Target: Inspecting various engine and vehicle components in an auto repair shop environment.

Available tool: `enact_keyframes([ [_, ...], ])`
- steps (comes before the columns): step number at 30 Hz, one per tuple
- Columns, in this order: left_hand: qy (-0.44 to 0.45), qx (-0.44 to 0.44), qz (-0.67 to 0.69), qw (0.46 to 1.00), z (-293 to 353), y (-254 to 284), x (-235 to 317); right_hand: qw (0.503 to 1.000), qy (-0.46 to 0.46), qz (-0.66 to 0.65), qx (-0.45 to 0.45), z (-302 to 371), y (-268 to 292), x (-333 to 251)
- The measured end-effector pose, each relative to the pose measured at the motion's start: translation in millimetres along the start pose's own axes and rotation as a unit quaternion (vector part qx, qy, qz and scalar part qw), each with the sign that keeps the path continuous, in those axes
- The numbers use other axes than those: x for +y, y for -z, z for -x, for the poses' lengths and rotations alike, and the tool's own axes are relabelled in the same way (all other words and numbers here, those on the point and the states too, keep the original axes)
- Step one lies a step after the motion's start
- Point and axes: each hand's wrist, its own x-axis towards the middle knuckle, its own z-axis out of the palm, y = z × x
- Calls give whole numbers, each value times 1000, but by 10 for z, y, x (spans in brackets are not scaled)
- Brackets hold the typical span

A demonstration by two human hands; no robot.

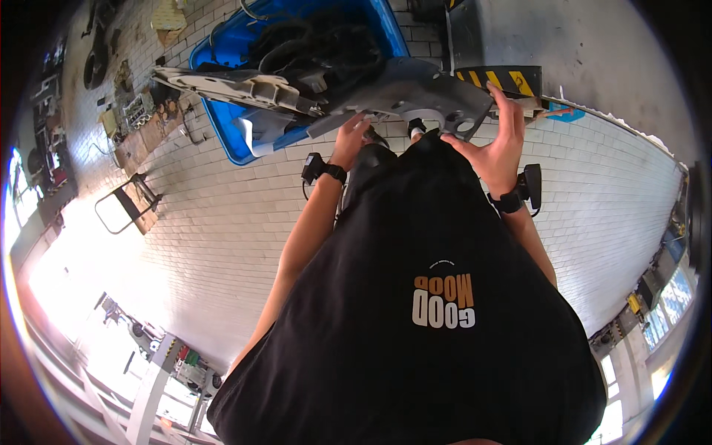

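Both of my hands are on a dark grey moulded plastic trim panel (pixel 415 87), which looks like car trim, in front of my body. Its right end has round holes, and my right hand (pixel 495 144) grips that end with the thumb at the near edge and fingers at the far side. At the near edge, left of the middle, my left hand (pixel 348 142) is closed on the same panel, its fingertips partly hidden. A blue bin (pixel 222 133) lies just beyond, holding a tangle of black parts (pixel 311 48). A long beige-grey trim piece (pixel 245 89) rests across the bin's left side.
A grey metal surface (pixel 564 44) with a black-and-yellow striped edge (pixel 512 78) stands at the far right. Loose parts (pixel 137 111) lie on cardboard on the tiled floor (pixel 222 200) to the left, near a small metal-framed stand (pixel 130 204). A blue object (pixel 567 113) lies beside the metal surface.
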Motion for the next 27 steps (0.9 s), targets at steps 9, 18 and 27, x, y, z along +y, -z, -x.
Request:
enact_keyframes([
  [9,21,5,26,999,19,12,3,989,8,102,-108,-105,215,-54],
  [18,-49,148,176,972,614,662,-266,909,51,90,-404,-463,902,-60],
  [27,-49,387,215,895,1549,1093,-1213,929,195,-119,-291,-1324,476,-630],
])
